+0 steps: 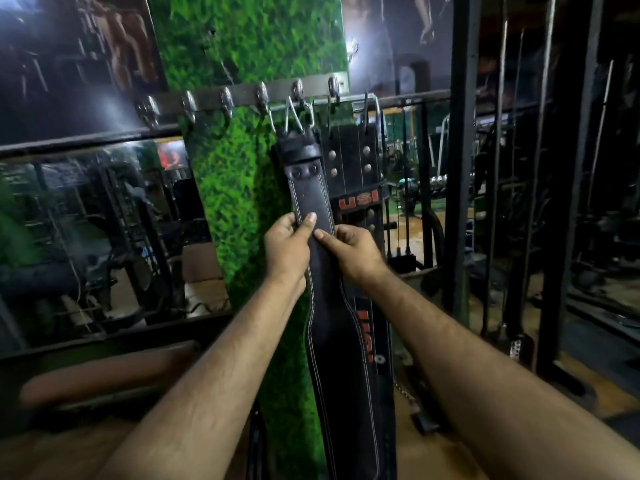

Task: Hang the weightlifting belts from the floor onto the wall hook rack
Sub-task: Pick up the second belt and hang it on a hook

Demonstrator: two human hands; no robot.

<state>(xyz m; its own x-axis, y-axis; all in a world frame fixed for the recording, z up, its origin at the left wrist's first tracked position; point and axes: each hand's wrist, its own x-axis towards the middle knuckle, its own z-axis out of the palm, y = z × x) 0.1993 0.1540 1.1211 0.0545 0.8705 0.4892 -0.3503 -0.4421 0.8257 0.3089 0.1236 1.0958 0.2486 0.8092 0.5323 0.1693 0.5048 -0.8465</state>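
Observation:
A black leather weightlifting belt [310, 195] with white stitching hangs by its metal buckle from a hook on the wall hook rack [242, 95]. My left hand [287, 244] grips the belt's left edge, thumb on its front. My right hand [349, 251] pinches its right edge at the same height. Behind it and to the right hangs a second black belt [356, 168] with red USI lettering, from another hook. The lower end of the front belt drops out of view at the bottom.
The rack sits on a strip of green artificial-grass wall [239, 174], with several free hooks to the left. Mirrors flank the strip. A padded bench [104, 372] lies at lower left. Black machine uprights [460, 168] stand close on the right.

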